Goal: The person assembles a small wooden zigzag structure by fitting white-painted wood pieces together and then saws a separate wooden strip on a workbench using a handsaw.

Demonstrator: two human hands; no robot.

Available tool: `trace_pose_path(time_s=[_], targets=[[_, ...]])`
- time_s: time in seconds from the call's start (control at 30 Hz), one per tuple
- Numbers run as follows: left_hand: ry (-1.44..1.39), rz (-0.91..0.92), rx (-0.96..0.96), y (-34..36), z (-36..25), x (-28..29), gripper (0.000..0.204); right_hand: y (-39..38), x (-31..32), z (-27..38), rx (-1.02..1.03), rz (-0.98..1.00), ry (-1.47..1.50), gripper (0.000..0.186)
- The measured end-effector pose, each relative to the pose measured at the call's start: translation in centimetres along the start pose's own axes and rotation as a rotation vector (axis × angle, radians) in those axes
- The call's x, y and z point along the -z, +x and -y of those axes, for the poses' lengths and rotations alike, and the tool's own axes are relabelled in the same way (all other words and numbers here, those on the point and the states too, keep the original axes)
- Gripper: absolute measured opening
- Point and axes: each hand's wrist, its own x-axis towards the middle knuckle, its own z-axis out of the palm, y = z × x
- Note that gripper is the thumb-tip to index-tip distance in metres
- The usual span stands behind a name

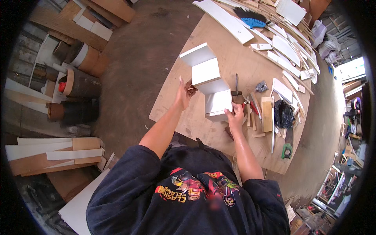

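We steady the white shelf (213, 86) best with our left hand (183, 94) holding its side, right hand (235, 117) gripping its near corner.

Floor (129, 58): brown, patchy; I see it left and right.
Worktop (231, 55): pale brown sheet, aslant in my view.
Opening (351, 69): bright white, far right.
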Motion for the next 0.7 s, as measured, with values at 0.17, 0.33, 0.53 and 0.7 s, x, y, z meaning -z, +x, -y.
trace_pose_path(time_s=[0.17,0.33,0.53,0.7], targets=[[0.061,0.117,0.077,2.1,-3.2,1.9,0.086,0.1,-3.5,1.9,-0.111,-0.116,0.082,0.044],[0.119,0.122,0.121,5.0,-4.5,2.8,0.083,1.9,-6.0,4.3,-0.198,-0.213,0.084,0.038],[0.246,0.14,0.126,8.2,-7.4,3.2,0.084,4.1,-9.4,6.9,-0.239,-0.296,0.029,0.038],[0.223,0.141,0.091,8.2,-9.3,1.8,0.078,4.7,-9.8,7.3,-0.214,-0.334,0.021,0.037]])
